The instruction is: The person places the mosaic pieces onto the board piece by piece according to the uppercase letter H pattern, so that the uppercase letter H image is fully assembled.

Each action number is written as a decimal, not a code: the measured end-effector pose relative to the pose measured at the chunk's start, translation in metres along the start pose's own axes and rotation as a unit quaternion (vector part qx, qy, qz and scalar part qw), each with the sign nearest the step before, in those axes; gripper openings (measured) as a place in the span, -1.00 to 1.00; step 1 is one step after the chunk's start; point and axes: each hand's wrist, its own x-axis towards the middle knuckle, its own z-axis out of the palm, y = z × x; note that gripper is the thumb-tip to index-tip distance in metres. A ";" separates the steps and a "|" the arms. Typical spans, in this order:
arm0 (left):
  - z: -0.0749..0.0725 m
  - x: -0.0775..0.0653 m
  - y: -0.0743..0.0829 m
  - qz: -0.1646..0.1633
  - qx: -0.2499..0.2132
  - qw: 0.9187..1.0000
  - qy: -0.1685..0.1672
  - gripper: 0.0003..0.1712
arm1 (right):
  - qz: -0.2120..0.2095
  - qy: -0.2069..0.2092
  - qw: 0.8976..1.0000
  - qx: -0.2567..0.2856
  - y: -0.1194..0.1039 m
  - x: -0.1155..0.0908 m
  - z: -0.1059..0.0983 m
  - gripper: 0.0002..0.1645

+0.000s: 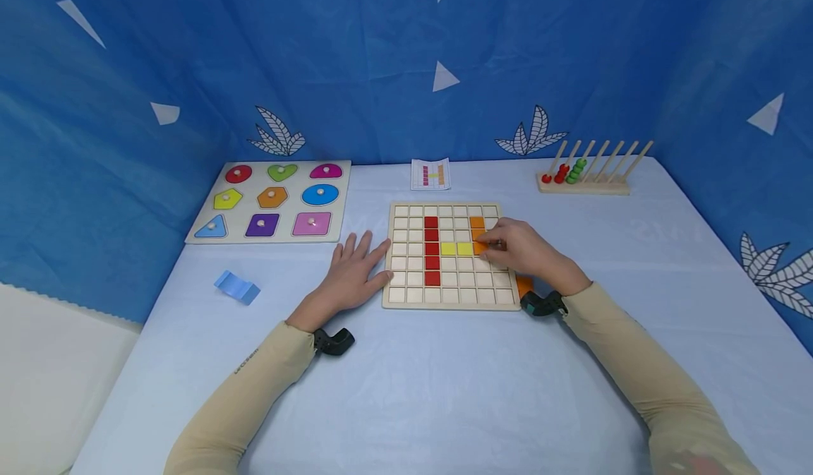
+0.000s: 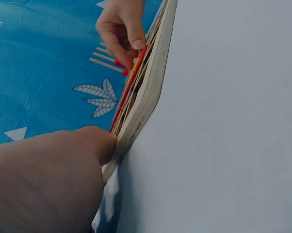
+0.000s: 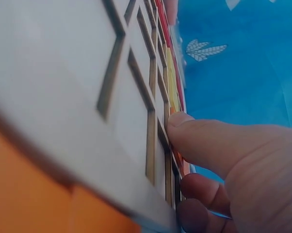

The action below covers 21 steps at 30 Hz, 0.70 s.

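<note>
A wooden grid board [image 1: 413, 296] lies on the table, holding a column of red tiles [image 1: 432, 249], two yellow tiles [image 1: 456, 248] in a row, and orange tiles [image 1: 477, 222] in a column on the right. My right hand [image 1: 519, 249] pinches an orange tile [image 1: 480, 248] between thumb and fingers, at the cell beside the yellow ones. In the right wrist view the thumb [image 3: 204, 141] bends down against the grid. My left hand [image 1: 353, 274] lies spread on the table at the board's left edge, its thumb and index fingertips touching the rim.
More orange tiles [image 1: 524, 286] lie against the board's right edge, partly under my right wrist. A pattern card [image 1: 430, 175] sits behind the board. A shape puzzle [image 1: 288, 235] is at back left, blue pieces [image 1: 237, 287] in front of it. A bead stacker [image 1: 584, 188] stands back right.
</note>
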 end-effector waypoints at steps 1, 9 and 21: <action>0.000 0.000 0.000 0.000 0.000 1.000 0.000 -0.20 | 0.000 0.000 1.000 0.000 0.000 0.000 0.000 -0.60; 0.000 0.000 0.000 -0.001 0.000 1.000 0.001 -0.20 | 0.011 -0.005 1.000 0.006 0.001 0.000 0.000 -0.64; 0.000 0.000 0.001 -0.003 0.002 1.000 0.001 -0.20 | 0.024 -0.003 0.999 0.027 0.001 -0.001 0.001 -0.70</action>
